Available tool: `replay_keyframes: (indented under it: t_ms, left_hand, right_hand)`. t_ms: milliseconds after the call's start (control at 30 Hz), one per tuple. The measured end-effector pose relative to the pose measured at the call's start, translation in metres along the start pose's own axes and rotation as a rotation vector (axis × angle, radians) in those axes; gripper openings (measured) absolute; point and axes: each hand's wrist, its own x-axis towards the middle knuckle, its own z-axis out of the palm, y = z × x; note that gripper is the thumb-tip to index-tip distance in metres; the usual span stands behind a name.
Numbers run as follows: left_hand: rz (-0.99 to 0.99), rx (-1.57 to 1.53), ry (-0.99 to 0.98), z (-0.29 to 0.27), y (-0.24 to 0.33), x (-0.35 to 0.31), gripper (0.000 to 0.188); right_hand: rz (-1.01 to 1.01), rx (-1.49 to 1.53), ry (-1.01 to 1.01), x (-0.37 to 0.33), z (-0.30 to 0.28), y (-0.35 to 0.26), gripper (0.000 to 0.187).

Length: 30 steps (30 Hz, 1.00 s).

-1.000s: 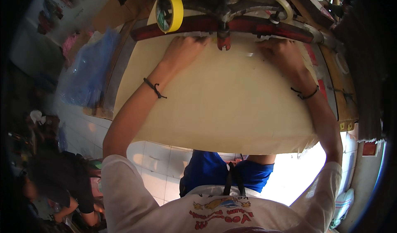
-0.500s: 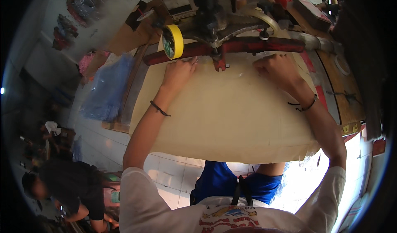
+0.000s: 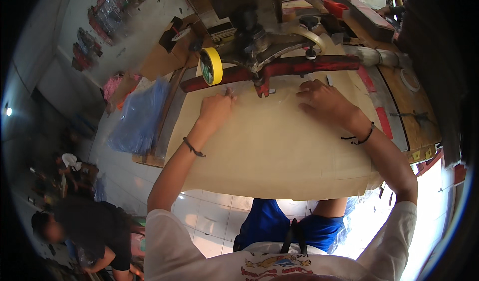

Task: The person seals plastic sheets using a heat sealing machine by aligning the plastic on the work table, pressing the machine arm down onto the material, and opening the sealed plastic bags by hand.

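Observation:
A big sheet of tan cardboard (image 3: 279,146) covers the workbench in front of me. My left hand (image 3: 215,109) rests on its far edge with the fingers curled down onto the sheet, just under a red metal bar (image 3: 279,71). My right hand (image 3: 322,100) lies flat on the cardboard a little to the right, fingers spread toward the same bar. Both wrists wear thin dark bands. A roll of yellow tape (image 3: 211,65) hangs on the bar's left part, beside a dark metal machine head (image 3: 252,34).
A wooden bench edge (image 3: 409,126) with red marks shows at the right. A blue plastic bag (image 3: 139,116) lies at the left. Another person in dark clothes (image 3: 95,231) crouches on the tiled floor at the lower left. Boxes and tools crowd the far side.
The view has swung, so the bench and bar sit tilted and further right. Both hands stay pressed on the cardboard's far edge, now closer together near the bar's centre.

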Motion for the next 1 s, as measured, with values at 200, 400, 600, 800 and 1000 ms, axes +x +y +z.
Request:
replay_keyframes:
  t_ms: [200,400,600,800,1000]
  left_hand:
    - [-0.044,0.000,-0.071,-0.033,0.027,-0.037,0.053]
    - [0.073,-0.084,0.087,-0.044,0.041,-0.059,0.048]
    - [0.131,-0.546,0.156,-0.033,0.029,-0.090,0.047]
    - [0.150,-0.439,0.234,-0.048,0.050,-0.110,0.048]
    - [0.076,-0.740,0.228,-0.043,0.071,-0.125,0.044]
  right_hand:
    - [-0.044,-0.006,0.042,-0.004,0.002,0.000,0.037]
    - [-0.054,0.069,-0.001,-0.002,-0.001,-0.001,0.041]
    - [-0.118,0.070,-0.023,0.001,0.003,0.000,0.042]
    - [-0.093,0.091,-0.131,0.000,-0.012,-0.008,0.043]
    - [-0.157,0.116,-0.073,0.001,0.004,-0.005,0.042]
